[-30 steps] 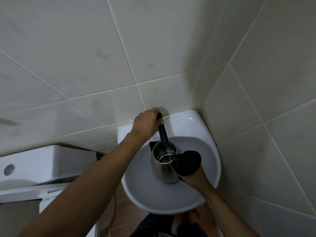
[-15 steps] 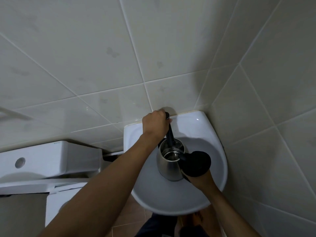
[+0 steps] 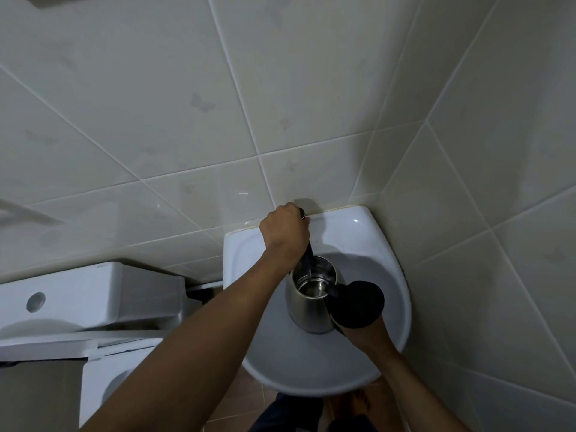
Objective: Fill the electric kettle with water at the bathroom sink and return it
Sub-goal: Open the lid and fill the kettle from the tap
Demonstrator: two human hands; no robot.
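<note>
A steel electric kettle stands upright inside the white sink, its black lid flipped open to the right. My right hand grips the kettle's handle from below, mostly hidden under the lid. My left hand is closed over the dark tap at the sink's back edge. The tap's black spout reaches down over the kettle's open mouth. Water inside the kettle is hard to make out.
A white toilet cistern with a round flush button stands to the left of the sink, the toilet bowl below it. Tiled walls close in behind and on the right. Brown floor tiles and my feet show under the sink.
The view has shifted slightly, so sink and kettle sit a little further right in the frame. Both hands keep the same grips on tap and kettle.
</note>
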